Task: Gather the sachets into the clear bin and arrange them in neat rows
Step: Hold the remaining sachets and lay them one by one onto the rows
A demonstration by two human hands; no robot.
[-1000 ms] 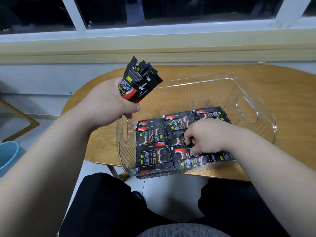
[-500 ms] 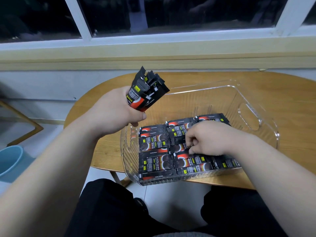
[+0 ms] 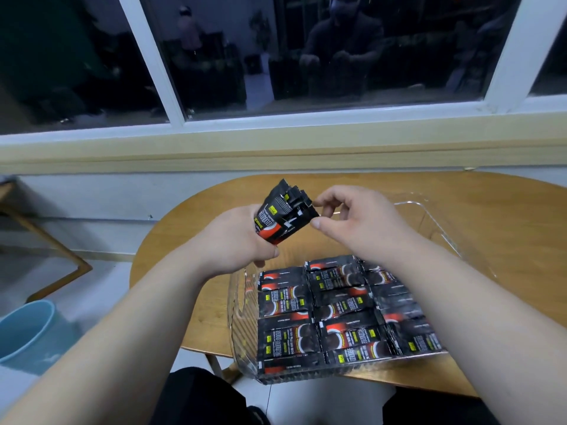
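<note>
sachets (image 3: 280,216) jut up from left grip (image 3: 234,242).

We grip a bunch of sachets (image 3: 282,216) upright in our left hand (image 3: 233,240), above the clear bin's (image 3: 242,317) far left part. Our right hand (image 3: 352,219) meets the bunch's right edge, thumb and forefinger either side of it; whether they pinch we cannot tell. More sachets (image 3: 337,311) lie flat in rows inside the bin on the wooden table (image 3: 491,210).

Left hand (image 3: 236,240) and right hand (image 3: 352,219) bare; forearms (image 3: 122,332) bare; black trousers (image 3: 196,400).
</note>
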